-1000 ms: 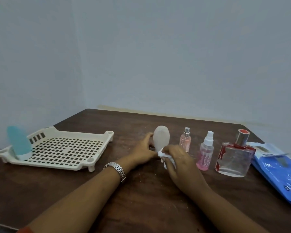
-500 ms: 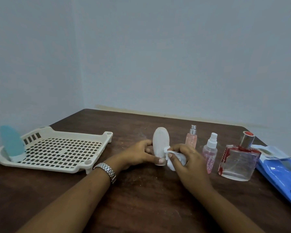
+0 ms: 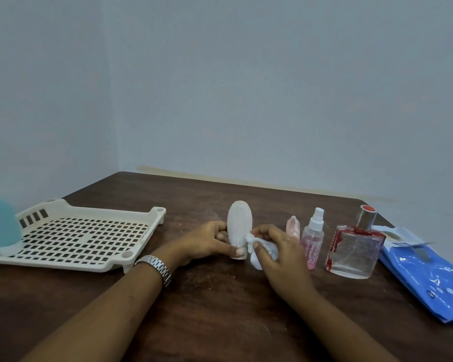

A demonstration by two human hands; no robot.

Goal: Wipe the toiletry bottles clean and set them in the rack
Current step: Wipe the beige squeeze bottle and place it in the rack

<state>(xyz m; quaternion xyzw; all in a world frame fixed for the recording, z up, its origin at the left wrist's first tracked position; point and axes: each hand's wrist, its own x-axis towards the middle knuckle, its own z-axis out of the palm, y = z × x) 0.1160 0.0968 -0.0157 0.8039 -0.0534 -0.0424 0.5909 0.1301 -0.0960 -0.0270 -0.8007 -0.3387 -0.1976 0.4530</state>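
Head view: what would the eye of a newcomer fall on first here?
At the centre, the left hand holds a white oval bottle upright while the right hand presses a crumpled white wipe to its lower side. A blue bottle stands in the left corner of the white rack; a red-smeared glass bottle stands at the right.

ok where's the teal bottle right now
In the head view, the teal bottle stands cap down at the far left of the frame, inside the left end of the white rack, on the left side of the table.
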